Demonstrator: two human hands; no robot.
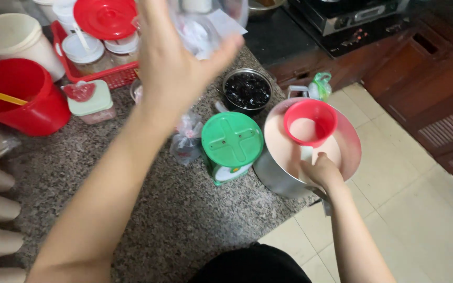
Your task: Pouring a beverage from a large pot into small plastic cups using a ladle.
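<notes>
Far to the left of the steel pot [281, 175], a red bucket [19, 94] sits on the granite tabletop [174, 220] with a yellow stick across its mouth, a cream tub [14, 39] behind it. Next comes a red basket [114, 76] crowded with lidded jars, a round red lid [106, 18] resting on top, and a small box with a pale green lid [89, 99] in front. Now the left hand [176, 57] is raised high above the tabletop, fingers closed around a clear plastic bag [203, 29], lifted clear probably to keep it over the work. Below it lies a crumpled clear bag [187, 139]. Just left of the pot stands a container with a green cross-ribbed lid [232, 139], its printed label facing down the side; behind that, a steel bowl of dark pearls [247, 90]. At the pot, the right hand [322, 170] grips the handle of a red scoop [310, 123], held low inside over the pale pink liquid [281, 144], likely for ladling. A knotted green bag [321, 84] sits behind the pot's rim.
</notes>
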